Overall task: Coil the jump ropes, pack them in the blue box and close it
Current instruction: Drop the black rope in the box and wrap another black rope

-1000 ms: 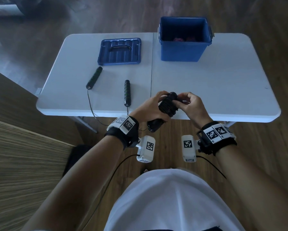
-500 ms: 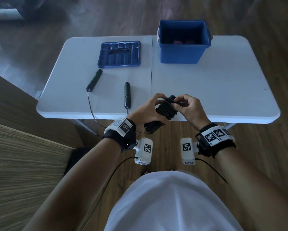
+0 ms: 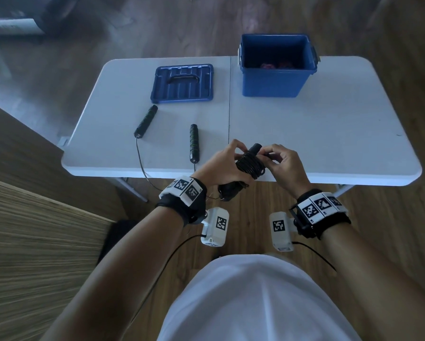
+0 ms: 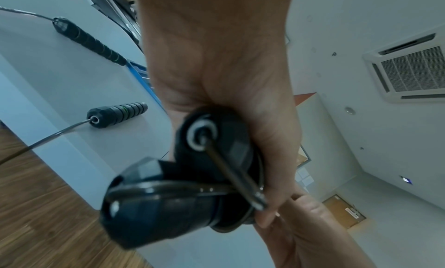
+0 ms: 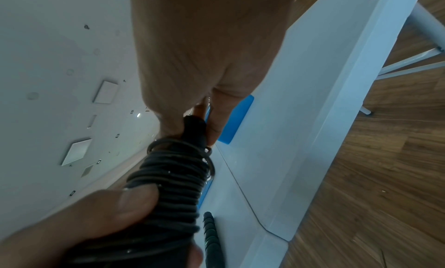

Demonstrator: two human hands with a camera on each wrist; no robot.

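Two ropes: the left hand (image 3: 221, 166) grips the coiled rope (image 3: 249, 163), whose top the right hand (image 3: 284, 163) now pinches; another rope (image 3: 194, 142) stays near the table's (image 3: 329, 134) front edge.

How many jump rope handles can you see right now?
4. Two lie apart on the table: far-left handle, near handle. Two sit bundled in the left hand, wrapped in cord. More may hide inside the box.

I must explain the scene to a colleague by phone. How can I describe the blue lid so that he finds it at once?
Start at the white folding table. On its far right stands the open blue box; the blue lid lies flat to its left, beyond two black rope handles. It alone is a flat ribbed panel with a recessed carry handle.
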